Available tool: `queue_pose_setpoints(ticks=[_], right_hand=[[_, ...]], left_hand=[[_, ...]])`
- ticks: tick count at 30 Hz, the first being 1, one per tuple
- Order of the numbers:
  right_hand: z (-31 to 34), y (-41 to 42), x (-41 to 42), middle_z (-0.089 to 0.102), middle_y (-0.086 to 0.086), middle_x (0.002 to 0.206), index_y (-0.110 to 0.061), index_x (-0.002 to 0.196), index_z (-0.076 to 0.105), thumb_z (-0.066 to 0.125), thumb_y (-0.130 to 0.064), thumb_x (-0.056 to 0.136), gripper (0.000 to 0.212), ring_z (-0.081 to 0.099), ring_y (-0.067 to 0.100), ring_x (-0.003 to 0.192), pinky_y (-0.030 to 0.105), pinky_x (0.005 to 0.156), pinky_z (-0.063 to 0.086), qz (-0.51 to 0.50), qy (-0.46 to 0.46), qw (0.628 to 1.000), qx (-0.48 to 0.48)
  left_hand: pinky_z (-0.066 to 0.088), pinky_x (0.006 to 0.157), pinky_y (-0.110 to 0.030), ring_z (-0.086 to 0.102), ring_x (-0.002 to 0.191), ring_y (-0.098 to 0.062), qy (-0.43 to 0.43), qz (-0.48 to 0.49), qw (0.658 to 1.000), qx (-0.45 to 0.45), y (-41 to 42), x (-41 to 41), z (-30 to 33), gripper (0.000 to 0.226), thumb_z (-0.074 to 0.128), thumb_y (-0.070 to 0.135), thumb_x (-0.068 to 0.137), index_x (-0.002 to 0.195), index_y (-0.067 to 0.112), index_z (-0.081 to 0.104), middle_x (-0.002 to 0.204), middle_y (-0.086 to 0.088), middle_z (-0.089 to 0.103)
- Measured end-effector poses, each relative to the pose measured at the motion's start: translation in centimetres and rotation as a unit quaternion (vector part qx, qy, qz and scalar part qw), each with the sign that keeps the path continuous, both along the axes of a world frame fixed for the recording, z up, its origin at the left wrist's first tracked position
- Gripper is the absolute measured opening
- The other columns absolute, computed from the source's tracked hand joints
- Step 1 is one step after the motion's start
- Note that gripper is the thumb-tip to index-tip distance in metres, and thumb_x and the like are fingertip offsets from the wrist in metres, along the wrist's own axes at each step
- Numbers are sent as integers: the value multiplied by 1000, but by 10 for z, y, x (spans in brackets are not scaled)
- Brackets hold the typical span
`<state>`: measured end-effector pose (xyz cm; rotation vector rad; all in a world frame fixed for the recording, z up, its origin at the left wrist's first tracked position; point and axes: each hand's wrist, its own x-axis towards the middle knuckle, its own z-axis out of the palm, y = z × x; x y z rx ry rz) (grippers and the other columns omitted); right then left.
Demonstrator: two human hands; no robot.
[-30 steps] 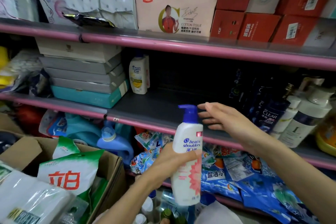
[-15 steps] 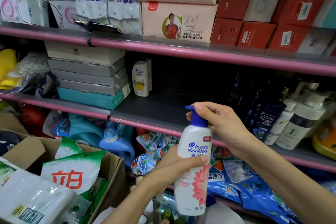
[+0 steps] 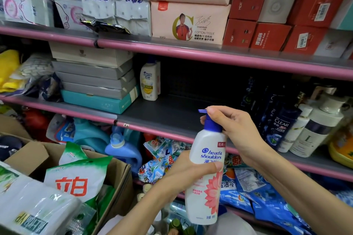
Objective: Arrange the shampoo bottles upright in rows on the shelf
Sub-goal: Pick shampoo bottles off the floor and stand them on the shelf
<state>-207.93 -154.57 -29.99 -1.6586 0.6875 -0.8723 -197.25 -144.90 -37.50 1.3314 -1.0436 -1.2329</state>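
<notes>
Overhead, pink-edged shelf — mostly bare grey, boxes leftward.

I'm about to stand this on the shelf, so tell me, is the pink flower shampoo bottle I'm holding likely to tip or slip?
The shampoo bottle is tall and slim with a pump on top, so it could tip if bumped. Its smooth plastic looks somewhat slippery; the left hand wraps its middle and the right hand steadies the pump. It probably feels stiff, and fairly heavy if full.
</notes>
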Motion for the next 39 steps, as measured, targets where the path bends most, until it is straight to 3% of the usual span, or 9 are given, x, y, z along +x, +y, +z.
queue_pose_setpoints(ticks=[5,10,17,21,23,25,28,34,39], right_hand=[[2,-6,0,75,3,95,-19,101,71,59,-36,89,24,70,20,94,34,84,56,53,32,997,39],[0,-8,2,73,7,102,-17,112,62,66,-42,76,44,71,22,94,32,79,58,139,95,983,78],[-8,-11,26,74,11,93,-9,105,66,67,-24,84,25,73,24,85,33,74,59,126,96,986,60],[-6,-25,60,75,10,90,-8,102,67,69,-15,83,20,73,20,80,27,67,59,62,64,995,52],[-2,-37,81,74,11,91,-9,100,67,71,-17,82,19,72,22,82,34,73,59,24,59,997,31],[4,-49,103,74,12,92,-9,98,67,73,-19,81,21,71,25,84,39,77,57,-4,55,998,7],[13,-66,138,73,5,87,-14,93,67,74,-23,80,17,71,19,79,35,71,56,-13,48,998,-40],[13,-87,203,68,-8,86,-22,97,61,72,-24,81,19,64,-5,71,12,61,49,-17,41,989,-144],[-6,-99,245,70,7,102,-15,107,63,71,-22,82,28,67,21,93,34,82,54,-25,75,983,-168]], left_hand=[[54,62,-18,73,82,-14,22,-14,999,26,2,8,-1,20,77,45,64,83,39,71,91,3,75],[55,63,-21,72,84,-15,68,-12,997,33,1,19,-1,22,77,42,64,85,37,71,92,1,75],[57,73,-29,72,87,-20,111,41,993,-6,-8,39,-5,30,78,42,64,91,30,74,96,-4,75],[58,76,-30,70,86,-9,18,201,978,-49,-17,50,-16,55,78,55,58,104,32,57,97,7,73],[54,67,-20,65,85,0,-70,258,962,-53,-21,56,-20,60,74,57,54,103,38,45,99,14,65],[43,68,-13,53,95,1,-186,295,936,-58,-31,65,-26,67,72,52,57,111,41,34,107,20,48],[43,79,-21,44,101,-7,-285,351,889,-72,-55,85,-32,80,74,46,64,128,28,29,112,12,35],[48,85,-38,51,103,-22,-302,387,871,-35,-101,151,-22,72,78,44,61,115,20,36,109,1,47],[46,81,-36,55,103,-29,-312,418,853,16,-128,194,-34,71,79,39,57,109,16,37,108,-3,49]])
